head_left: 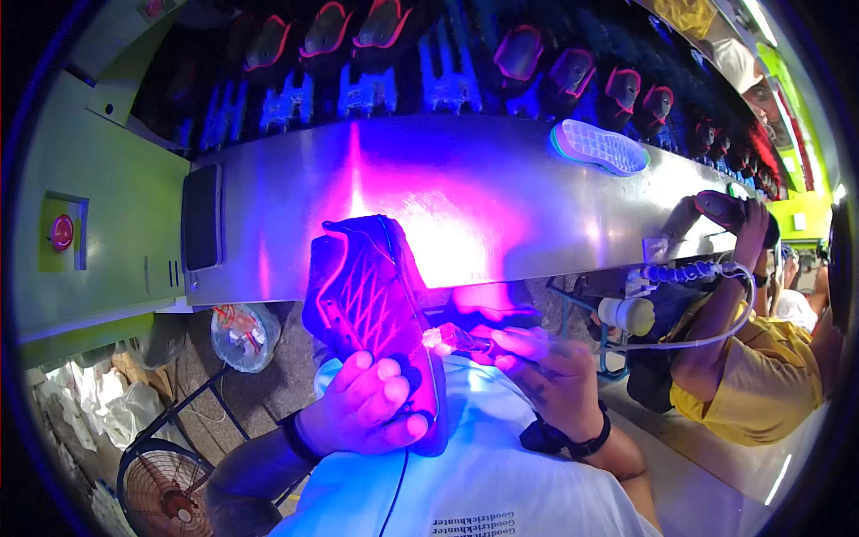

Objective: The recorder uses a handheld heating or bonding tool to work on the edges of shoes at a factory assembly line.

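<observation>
Under purple light, a dark shoe (358,286) with criss-cross laces stands toe-down or tilted in front of my chest; which end points down is hard to tell. My left hand (367,407) grips it near its lower part, fingers curled over the side. Between the fingers of my right hand (555,367) is a brush (463,340) with a dark handle and a pale, wet-looking tip. That tip meets the shoe's right edge, or lies very close to it. A thin cord hangs below the shoe over my white shirt.
Beyond the shoe runs a shiny metal worktable (277,170) bearing a pale shoe sole (599,148) and a black pad (202,217). Racked shoes line the back. At right, a co-worker in yellow (761,376) holds a shoe near a clear hose (716,340). A fan (165,492) stands lower left.
</observation>
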The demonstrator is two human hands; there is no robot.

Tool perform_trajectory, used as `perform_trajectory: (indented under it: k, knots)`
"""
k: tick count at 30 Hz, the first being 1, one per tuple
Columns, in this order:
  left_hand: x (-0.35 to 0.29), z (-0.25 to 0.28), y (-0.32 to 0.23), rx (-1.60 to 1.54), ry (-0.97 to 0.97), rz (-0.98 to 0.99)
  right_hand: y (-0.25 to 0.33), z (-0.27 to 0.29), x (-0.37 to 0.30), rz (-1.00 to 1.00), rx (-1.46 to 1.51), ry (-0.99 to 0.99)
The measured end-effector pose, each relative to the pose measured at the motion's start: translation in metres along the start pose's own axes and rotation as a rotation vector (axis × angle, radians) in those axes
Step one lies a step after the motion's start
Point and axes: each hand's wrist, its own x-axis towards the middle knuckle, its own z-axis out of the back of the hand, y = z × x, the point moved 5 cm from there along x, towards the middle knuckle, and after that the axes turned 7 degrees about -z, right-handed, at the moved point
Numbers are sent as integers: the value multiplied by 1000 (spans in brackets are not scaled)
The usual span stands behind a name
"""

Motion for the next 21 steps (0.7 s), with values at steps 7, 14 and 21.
perform_trajectory:
  k: [7, 14, 21]
  knots:
    - [46, -12, 6, 289, -44, -30, 25, 26, -15, 58, -48, -83]
    - [109, -4, 17, 359, -61, 108, 36, 50, -20, 160, 39, -154]
    - [159, 0, 45, 120, 16, 280, 51, 70, -1, 355, -200, -368]
